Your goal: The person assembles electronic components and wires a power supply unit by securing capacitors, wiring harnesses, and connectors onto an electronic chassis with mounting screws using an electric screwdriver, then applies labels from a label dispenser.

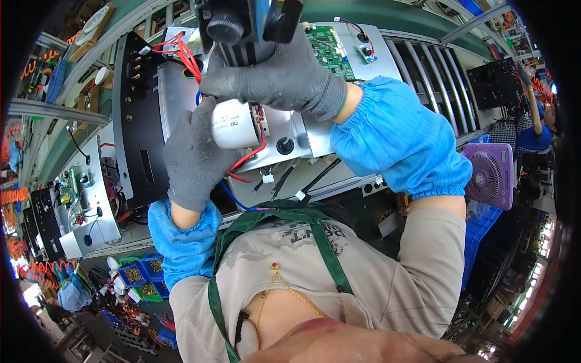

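1. Gloves of grey knit cover both hands, with blue sleeve covers on the forearms behind them.
2. Left hand (193,158) is curled around a white cylindrical part (235,124), its fingers closed on the part's near side and thumb up along it.
3. Right hand (279,77) sits just above the left, fingers wrapped tight around the grip of a dark power screwdriver (245,27); the tool's body rises from the fist towards the top edge.
4. The white part lies directly under the right fist and touches it; where the tool's tip meets it is hidden by the gloves.
5. Red wires (189,57) run past the left fingertips, and one loops under the white part.
6. Beneath both hands lies a silver metal chassis (175,91), with a green circuit board (331,51) just beyond the right wrist.
7. A purple fan (489,175) stands well out past the right elbow.
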`<state>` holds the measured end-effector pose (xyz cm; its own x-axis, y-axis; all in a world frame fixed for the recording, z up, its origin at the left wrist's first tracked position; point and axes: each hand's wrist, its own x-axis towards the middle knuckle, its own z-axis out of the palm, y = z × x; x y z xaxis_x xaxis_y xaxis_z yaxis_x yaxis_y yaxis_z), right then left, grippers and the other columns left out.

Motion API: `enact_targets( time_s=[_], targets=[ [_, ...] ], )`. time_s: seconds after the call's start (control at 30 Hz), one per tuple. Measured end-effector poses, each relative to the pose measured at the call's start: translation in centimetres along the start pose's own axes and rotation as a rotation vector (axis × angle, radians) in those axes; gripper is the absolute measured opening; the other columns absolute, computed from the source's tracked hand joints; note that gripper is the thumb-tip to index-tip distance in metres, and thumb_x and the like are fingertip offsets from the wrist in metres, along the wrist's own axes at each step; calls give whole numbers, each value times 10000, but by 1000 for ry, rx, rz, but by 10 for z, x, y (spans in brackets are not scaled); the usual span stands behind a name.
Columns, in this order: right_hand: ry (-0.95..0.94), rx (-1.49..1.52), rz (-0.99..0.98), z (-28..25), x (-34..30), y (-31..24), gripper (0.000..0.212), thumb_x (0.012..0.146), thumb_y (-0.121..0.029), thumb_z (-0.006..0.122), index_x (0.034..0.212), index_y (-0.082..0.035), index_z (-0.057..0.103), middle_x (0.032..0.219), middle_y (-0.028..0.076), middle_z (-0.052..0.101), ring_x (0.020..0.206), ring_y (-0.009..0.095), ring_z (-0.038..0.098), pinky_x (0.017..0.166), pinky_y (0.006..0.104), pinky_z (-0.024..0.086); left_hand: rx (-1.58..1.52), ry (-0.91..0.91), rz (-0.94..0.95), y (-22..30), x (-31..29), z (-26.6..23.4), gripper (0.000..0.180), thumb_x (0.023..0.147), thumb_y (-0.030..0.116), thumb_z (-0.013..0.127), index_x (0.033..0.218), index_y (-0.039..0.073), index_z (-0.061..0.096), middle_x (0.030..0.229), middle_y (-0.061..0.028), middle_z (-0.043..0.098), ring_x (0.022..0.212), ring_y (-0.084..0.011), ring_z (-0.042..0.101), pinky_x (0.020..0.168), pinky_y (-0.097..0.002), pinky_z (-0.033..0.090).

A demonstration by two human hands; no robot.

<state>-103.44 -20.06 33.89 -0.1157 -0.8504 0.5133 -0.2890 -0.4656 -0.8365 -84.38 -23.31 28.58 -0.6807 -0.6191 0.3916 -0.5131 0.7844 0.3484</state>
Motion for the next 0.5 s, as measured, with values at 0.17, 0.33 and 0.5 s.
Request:
enact_targets(
  time_s=[0.17, 0.33, 0.5],
  targets=[
    [46, -6, 182, -2, 4, -5, 407, 624, -381, 768, 863, -75, 645, 702, 43, 636, 662, 167, 629, 639, 299, 517, -9, -20, 8, -2, 5, 0, 802, 500, 340, 860, 1198, 114, 534, 832, -107, 540, 717, -284, 605, 579, -392, 490],
    [82, -20, 293, -4, 3, -8, 393, 601, -358, 772, 851, -82, 645, 726, 38, 638, 665, 148, 616, 642, 287, 507, -30, -37, 1, 1, 0, -2, 825, 492, 340, 867, 1209, 100, 537, 837, -108, 546, 713, -275, 606, 588, -382, 493],
    [128, 71, 195, -2, -3, -7, 389, 612, -343, 774, 877, -86, 651, 741, 43, 642, 700, 153, 626, 689, 304, 517, -47, -30, 11, -3, 0, 1, 830, 484, 360, 868, 1206, 102, 549, 832, -106, 551, 710, -275, 608, 594, -377, 496]
  ],
)
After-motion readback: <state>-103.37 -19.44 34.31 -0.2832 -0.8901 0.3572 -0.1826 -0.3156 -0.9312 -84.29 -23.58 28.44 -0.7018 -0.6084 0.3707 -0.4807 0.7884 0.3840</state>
